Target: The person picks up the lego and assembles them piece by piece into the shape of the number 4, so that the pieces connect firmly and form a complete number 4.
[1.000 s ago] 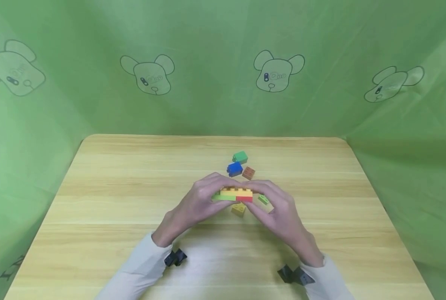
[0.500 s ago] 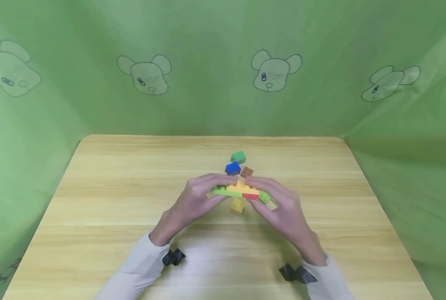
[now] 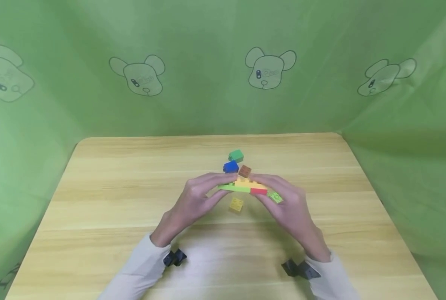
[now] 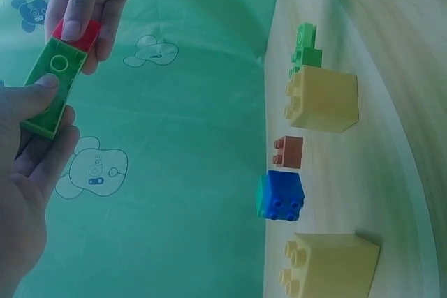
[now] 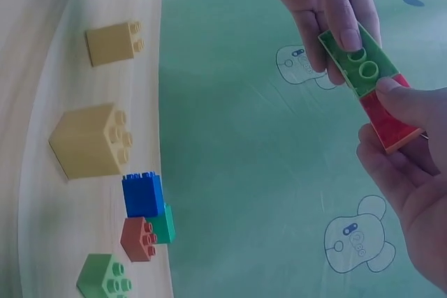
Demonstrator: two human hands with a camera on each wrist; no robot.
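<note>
Both hands hold one piece made of joined toy building bricks above the table. Its underside shows a light green brick (image 4: 59, 68) and a red brick (image 5: 385, 120) end to end, with a yellow-orange brick (image 3: 251, 184) on top of them. My left hand (image 3: 194, 198) pinches the green end, its thumb on the hollow underside and fingers over the studded side. My right hand (image 3: 288, 202) grips the red end in the same way. Below the held piece in the head view lies a yellow brick (image 3: 236, 204).
Beyond the hands lie a green brick (image 3: 236, 156), a blue brick (image 3: 231, 166) and a brown brick (image 3: 244, 171). A light green brick (image 3: 275, 197) is partly behind my right hand. The left wrist view shows a second yellow brick (image 4: 325, 99). Green cloth (image 3: 208, 100) surrounds the wooden table (image 3: 114, 187).
The held bricks have shifted slightly right and away from me. My fingertips have drawn a little apart, exposing more of the yellow-orange top. Both hands keep their hold.
</note>
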